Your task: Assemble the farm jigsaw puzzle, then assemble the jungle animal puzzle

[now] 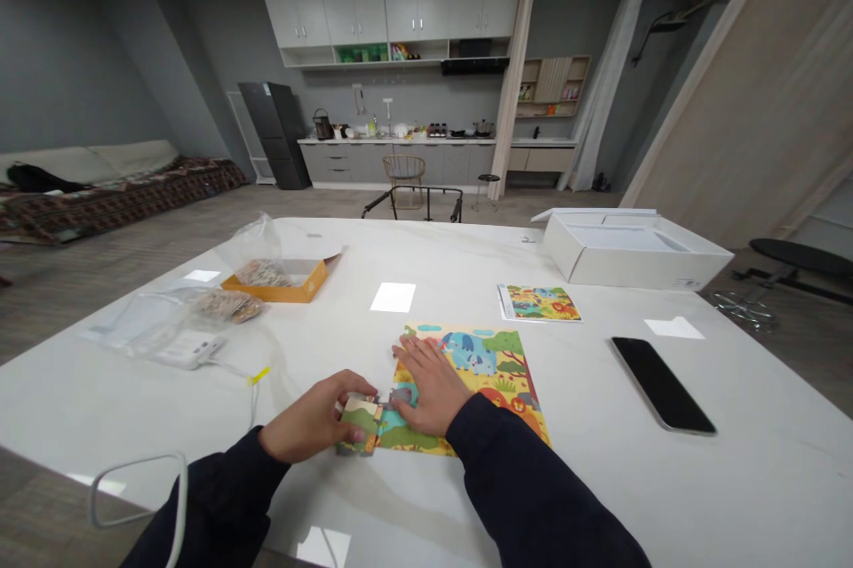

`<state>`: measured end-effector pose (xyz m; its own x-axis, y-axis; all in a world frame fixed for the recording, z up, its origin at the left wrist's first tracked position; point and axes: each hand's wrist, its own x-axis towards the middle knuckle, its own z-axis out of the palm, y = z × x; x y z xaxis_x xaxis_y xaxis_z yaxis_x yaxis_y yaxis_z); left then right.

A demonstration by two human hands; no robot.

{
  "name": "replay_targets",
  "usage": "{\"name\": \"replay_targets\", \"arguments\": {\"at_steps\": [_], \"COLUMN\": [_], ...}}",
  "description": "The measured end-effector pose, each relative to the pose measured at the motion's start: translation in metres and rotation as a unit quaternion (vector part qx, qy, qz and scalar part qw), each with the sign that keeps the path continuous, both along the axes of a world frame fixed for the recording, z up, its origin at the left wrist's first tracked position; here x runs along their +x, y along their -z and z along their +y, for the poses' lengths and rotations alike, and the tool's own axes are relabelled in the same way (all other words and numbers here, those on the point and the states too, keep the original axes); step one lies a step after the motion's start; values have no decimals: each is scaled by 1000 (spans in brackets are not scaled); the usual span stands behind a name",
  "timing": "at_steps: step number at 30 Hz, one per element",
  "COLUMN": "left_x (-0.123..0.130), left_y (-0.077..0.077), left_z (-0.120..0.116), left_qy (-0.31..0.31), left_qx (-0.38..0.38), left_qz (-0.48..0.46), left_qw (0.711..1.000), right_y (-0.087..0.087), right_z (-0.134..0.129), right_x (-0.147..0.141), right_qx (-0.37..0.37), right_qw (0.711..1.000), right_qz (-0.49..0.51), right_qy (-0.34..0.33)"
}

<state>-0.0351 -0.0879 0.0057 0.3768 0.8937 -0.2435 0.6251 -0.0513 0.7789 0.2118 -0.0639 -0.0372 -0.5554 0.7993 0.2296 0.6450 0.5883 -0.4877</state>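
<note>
Gripping: the left hand (310,417) closed around a jigsaw piece (360,436) at the lower left edge of the jigsaw puzzle (483,368).
Pressing: the right hand (433,386) lay open and flat on the puzzle, fingers spread (elephants showed just past them).
Puzzle: lay assembled in part on the white table (133,399).
Nearby: a picture card (538,302) beyond it, a black smartphone (662,385) to the right, an orange box (276,282) farther left.
</note>
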Motion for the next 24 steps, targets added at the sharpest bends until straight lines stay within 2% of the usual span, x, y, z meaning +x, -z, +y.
{"name": "replay_targets", "arguments": {"at_steps": [3,6,11,18,24], "left_x": [8,16,23,23,29], "left_y": [9,8,1,0,-9], "left_z": [-8,-7,-4,-6,0], "left_qy": [-6,4,29,23,66], "left_qx": [56,73,49,73,33], "left_qz": [70,110,146,160,221], "left_qw": [996,991,988,984,973], "right_y": [-2,-1,2,2,1], "right_z": [-2,-2,1,1,0], "right_x": [2,4,4,3,4], "right_qx": [-8,-33,-57,-67,-68], "right_qw": [1000,999,998,998,998], "right_qz": [-14,-20,-7,-6,-2], "right_qy": [-22,-11,8,15,14]}}
